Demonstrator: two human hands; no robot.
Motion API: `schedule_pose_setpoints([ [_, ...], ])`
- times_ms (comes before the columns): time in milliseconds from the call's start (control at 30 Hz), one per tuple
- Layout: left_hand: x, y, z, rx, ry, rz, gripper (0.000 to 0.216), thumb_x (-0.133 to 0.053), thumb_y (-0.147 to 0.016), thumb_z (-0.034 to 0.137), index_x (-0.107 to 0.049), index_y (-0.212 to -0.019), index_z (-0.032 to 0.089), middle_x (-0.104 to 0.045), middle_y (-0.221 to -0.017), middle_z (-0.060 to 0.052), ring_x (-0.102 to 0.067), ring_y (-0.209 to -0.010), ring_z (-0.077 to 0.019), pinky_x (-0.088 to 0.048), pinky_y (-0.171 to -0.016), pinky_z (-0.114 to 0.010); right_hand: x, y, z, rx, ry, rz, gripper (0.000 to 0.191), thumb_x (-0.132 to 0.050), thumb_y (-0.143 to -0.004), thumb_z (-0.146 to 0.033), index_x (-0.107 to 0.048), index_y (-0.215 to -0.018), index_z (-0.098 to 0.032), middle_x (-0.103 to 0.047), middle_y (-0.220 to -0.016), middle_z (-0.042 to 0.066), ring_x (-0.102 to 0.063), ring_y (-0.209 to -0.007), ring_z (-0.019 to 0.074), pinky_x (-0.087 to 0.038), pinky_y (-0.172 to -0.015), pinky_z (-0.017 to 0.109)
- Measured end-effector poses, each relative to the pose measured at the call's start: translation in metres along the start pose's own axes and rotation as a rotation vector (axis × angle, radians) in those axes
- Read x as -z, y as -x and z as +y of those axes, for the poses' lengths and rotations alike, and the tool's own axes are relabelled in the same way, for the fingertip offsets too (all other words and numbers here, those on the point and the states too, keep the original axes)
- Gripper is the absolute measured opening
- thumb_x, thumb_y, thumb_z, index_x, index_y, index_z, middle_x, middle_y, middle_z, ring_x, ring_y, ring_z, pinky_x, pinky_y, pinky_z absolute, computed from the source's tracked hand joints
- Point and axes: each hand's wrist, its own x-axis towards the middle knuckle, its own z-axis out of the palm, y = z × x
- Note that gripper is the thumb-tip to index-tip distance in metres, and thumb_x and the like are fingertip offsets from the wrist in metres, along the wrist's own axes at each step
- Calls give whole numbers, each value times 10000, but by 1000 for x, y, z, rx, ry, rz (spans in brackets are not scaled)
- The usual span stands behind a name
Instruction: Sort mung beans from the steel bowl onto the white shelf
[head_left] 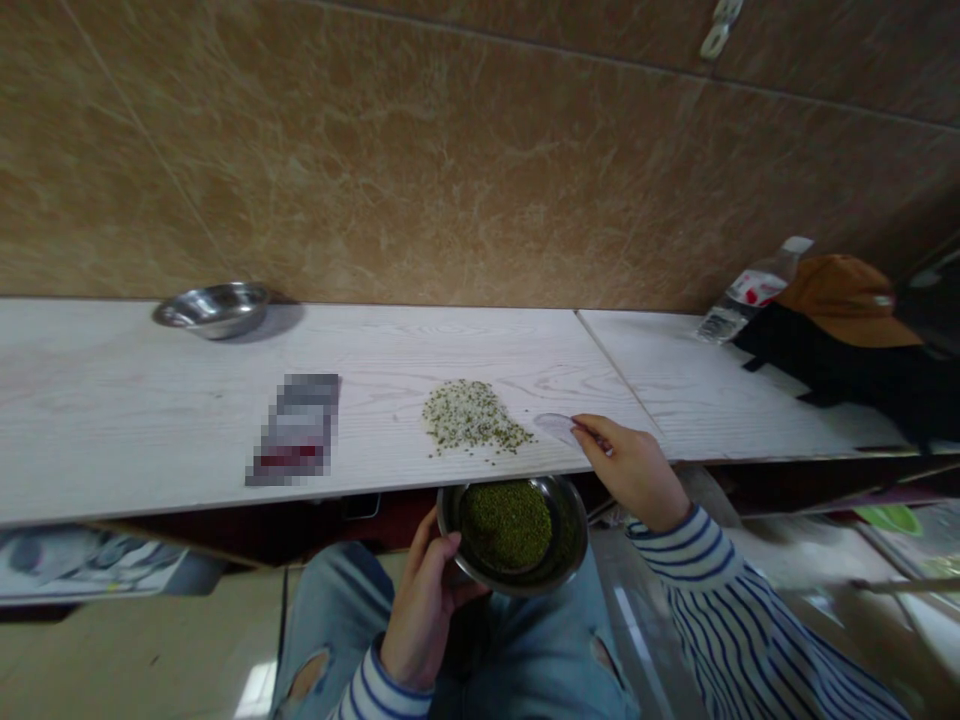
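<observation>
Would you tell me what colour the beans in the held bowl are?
The beans in the bowl are dark green, best seen in the head view.

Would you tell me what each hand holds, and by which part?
Left hand grips the steel bowl by its left rim; right hand pinches a clear plastic piece by one end.

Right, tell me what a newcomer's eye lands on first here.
The steel bowl of green beans, held by the left hand below the edge of the white table. Beyond it a pile of mixed green and white grains lies on the table, the right hand holding a clear plastic piece beside it.
</observation>
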Motion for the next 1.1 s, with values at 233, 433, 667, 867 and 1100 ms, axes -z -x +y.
schedule_pose_setpoints([
  [233,-2,-3,1,5,-20,-16,441,-561,-769,302,-491,-1200,241,-607,-1058,-55,-597,-848,-208,-521,-583,-312,-3,7,-5,8,-35,-34,248,-482,-864,-274,-654,-1027,-200,-719,-937,29,-683,-797,183,-542,-735,291],
  [433,-5,-3,-2,15,-14,-30,442,-549,-780,302,-482,-1213,248,-618,-1036,-47,-597,-815,-192,-515,-582,-307,-1,15,-7,-10,-71,-14,251,-486,-866,-279,-654,-1033,-196,-720,-937,37,-684,-796,180,-544,-737,287],
  [667,-6,-2,-3,14,4,-28,464,-572,-763,294,-489,-1216,238,-627,-1047,-54,-604,-799,-186,-519,-585,-309,1,22,-9,-19,-66,-7,253,-493,-863,-283,-661,-1029,-193,-723,-920,36,-688,-768,174,-547,-739,279],
  [867,-6,-1,-2,9,7,-16,467,-587,-748,297,-507,-1204,240,-634,-1041,-50,-608,-811,-190,-518,-583,-300,5,24,-14,-11,-70,-18,254,-486,-860,-277,-665,-1021,-195,-726,-899,39,-690,-755,175,-555,-715,276],
  [1100,-4,0,-1,9,23,-2,477,-598,-721,285,-524,-1191,247,-644,-1001,-38,-620,-790,-184,-517,-597,-299,5,30,-18,8,-95,-26,246,-476,-864,-255,-657,-1019,-196,-723,-914,45,-688,-771,180,-557,-731,291],
])
